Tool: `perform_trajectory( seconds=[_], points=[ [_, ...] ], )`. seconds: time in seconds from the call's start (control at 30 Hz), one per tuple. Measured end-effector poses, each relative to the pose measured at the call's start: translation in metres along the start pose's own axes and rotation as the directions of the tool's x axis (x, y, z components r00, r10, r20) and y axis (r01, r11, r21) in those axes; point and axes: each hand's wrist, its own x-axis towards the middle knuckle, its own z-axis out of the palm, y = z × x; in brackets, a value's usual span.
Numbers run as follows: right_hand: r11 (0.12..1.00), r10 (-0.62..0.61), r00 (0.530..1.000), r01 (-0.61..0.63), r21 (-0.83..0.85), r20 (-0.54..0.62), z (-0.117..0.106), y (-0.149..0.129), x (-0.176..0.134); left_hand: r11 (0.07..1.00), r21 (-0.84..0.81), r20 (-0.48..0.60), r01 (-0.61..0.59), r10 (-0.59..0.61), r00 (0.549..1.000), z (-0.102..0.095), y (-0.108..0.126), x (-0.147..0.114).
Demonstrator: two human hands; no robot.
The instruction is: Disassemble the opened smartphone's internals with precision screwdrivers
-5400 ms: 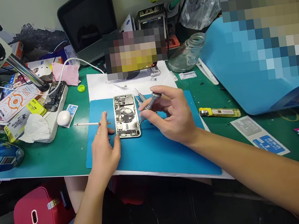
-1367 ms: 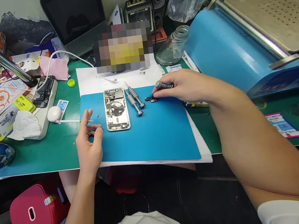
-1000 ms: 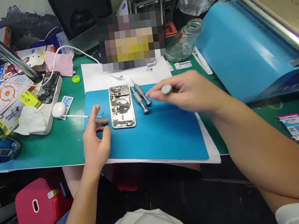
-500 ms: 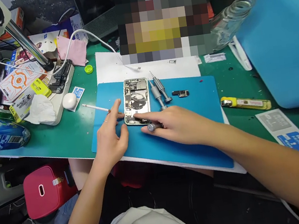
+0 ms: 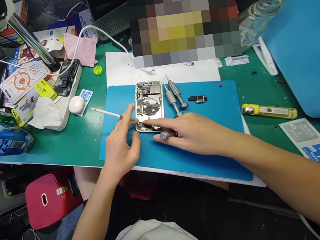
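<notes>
An opened phone (image 5: pixel 152 109) with its inner parts bare lies on the blue mat (image 5: pixel 204 145). My right hand (image 5: pixel 194 133) has its index finger stretched onto the phone's lower part, while the thumb and other fingers keep a grey screwdriver (image 5: pixel 168 134) gripped, its round end showing. At the phone's lower left edge, my left hand (image 5: pixel 122 146) has its fingers apart, with fingertips beside the frame. A thin white stick with a brown end (image 5: pixel 104 112) runs past those fingers; whether they touch it I cannot tell. Two grey screwdrivers (image 5: pixel 175 89) lie right of the phone.
A small black phone part (image 5: pixel 197 99) lies on the mat. To the right are a yellow cutter (image 5: pixel 269 111), a printed card (image 5: pixel 313 143) and a glass jar (image 5: pixel 263 18). Boxes, a white round object (image 5: pixel 76 104) and a lamp pole (image 5: pixel 32 42) crowd the left.
The whole view has shifted slightly, so things on the table appear a little further right. Both hands keep nearly the same pose at the phone.
</notes>
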Motion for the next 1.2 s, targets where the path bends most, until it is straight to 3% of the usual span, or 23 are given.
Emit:
perform_trajectory(
  seconds=[0.17, 0.27, 0.4, 0.5, 0.6, 0.77, 0.9, 1.03, 1.2],
  points=[
    [0.999, -0.043, 0.998, 0.044, 0.02, -0.046, 0.002, 0.001, -0.002, 0.993, 0.113, 0.049, -0.028, 0.022, 0.999, 0.0, 0.003, -0.001],
    [0.988, -0.04, 0.972, 0.073, 0.134, -0.233, 0.001, 0.002, -0.005, 0.969, 0.233, 0.077, -0.078, 0.062, 0.995, 0.001, 0.003, -0.001],
    [0.972, -0.058, 0.833, 0.172, 0.158, -0.551, -0.006, 0.007, -0.006, 0.924, 0.353, 0.106, -0.147, 0.117, 0.987, 0.003, 0.001, 0.0],
    [0.954, -0.194, 0.696, 0.297, 0.031, -0.692, -0.012, 0.015, -0.004, 0.906, 0.382, 0.113, -0.18, 0.147, 0.983, 0.004, 0.001, 0.001],
    [0.957, -0.24, 0.588, 0.275, -0.088, -0.772, -0.017, 0.021, -0.004, 0.917, 0.359, 0.089, -0.173, 0.151, 0.985, 0.003, 0.002, 0.0],
    [0.985, -0.144, 0.598, 0.165, -0.055, -0.789, -0.019, 0.023, -0.009, 0.957, 0.248, -0.009, -0.15, 0.158, 0.987, 0.002, 0.003, -0.002],
    [0.978, -0.134, 0.574, 0.209, -0.013, -0.808, -0.014, 0.024, -0.008, 0.964, 0.238, 0.029, -0.121, 0.118, 0.993, 0.002, 0.002, -0.002],
    [0.94, -0.182, 0.572, 0.339, 0.028, -0.8, -0.006, 0.024, -0.002, 0.965, 0.235, 0.086, -0.118, 0.1, 0.991, 0.001, 0.003, 0.0],
    [0.886, -0.159, 0.663, 0.423, 0.191, -0.731, 0.006, 0.022, 0.007, 0.965, 0.238, 0.147, -0.114, 0.081, 0.986, 0.0, 0.004, 0.002]
  ],
)
